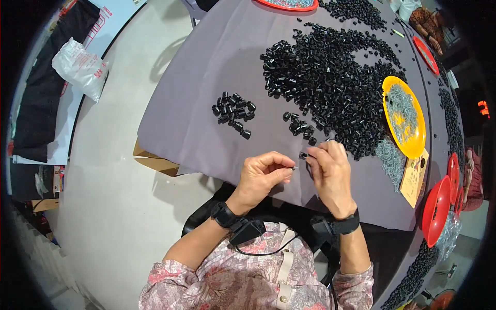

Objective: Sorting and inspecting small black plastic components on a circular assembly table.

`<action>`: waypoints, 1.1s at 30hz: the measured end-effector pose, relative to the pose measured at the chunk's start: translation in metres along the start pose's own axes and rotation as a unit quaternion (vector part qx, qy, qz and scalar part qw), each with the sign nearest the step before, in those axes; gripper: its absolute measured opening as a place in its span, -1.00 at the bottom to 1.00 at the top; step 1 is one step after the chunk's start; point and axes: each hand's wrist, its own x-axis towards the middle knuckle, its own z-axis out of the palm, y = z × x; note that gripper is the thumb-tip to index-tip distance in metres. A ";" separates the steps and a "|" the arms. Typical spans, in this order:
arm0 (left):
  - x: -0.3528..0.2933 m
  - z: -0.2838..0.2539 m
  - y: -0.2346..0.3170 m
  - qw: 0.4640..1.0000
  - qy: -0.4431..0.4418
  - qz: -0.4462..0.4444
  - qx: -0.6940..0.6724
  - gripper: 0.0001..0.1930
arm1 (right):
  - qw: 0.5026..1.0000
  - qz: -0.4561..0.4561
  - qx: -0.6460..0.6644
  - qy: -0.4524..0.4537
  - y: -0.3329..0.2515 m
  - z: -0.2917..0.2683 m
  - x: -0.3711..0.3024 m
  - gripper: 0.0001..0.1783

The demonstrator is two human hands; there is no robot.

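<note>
At lower centre, the right hand [330,172] pinches a likely light, stiff, slick black cap [303,155], best side-held; the left hand [262,174] pinches something tiny [293,168].

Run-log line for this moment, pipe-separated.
left hand: pinching tiny part, type unclear | right hand: pinching black piece | ahead: black pile | far right: yellow plate, grey pieces

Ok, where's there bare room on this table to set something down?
The grey cloth is bare left of the small black cluster, out to the cloth's edge, and beyond the cluster, left of the big black pile. It's crowded on the right, around the yellow plate.
</note>
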 end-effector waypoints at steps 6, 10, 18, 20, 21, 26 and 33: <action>0.003 0.006 0.005 0.999 0.027 -0.022 -0.029 -0.89 | 0.997 -0.031 -0.071 -0.024 -0.001 0.011 0.000 -0.79; 0.009 0.006 0.000 0.998 0.025 -0.009 -0.062 -0.89 | 0.997 -0.052 -0.064 -0.001 -0.003 0.006 0.004 -0.81; 0.015 0.010 0.000 1.000 0.005 -0.001 -0.012 -0.89 | 0.954 0.147 0.262 0.017 -0.018 -0.014 -0.008 -0.80; 0.014 0.014 -0.001 1.000 0.005 0.002 -0.009 -0.89 | 0.936 0.187 0.297 0.032 -0.022 -0.011 -0.011 -0.78; 0.014 0.015 -0.001 1.000 0.007 0.005 -0.006 -0.89 | 0.915 0.225 0.333 0.045 -0.023 -0.010 -0.012 -0.76; 0.015 0.014 -0.004 1.000 -0.010 0.008 -0.003 -0.88 | 0.967 0.117 0.228 -0.013 -0.018 -0.013 -0.013 -0.81; 0.020 0.016 -0.004 0.999 -0.020 -0.008 -0.029 -0.89 | 0.981 0.074 0.180 0.008 -0.019 -0.012 -0.012 -0.78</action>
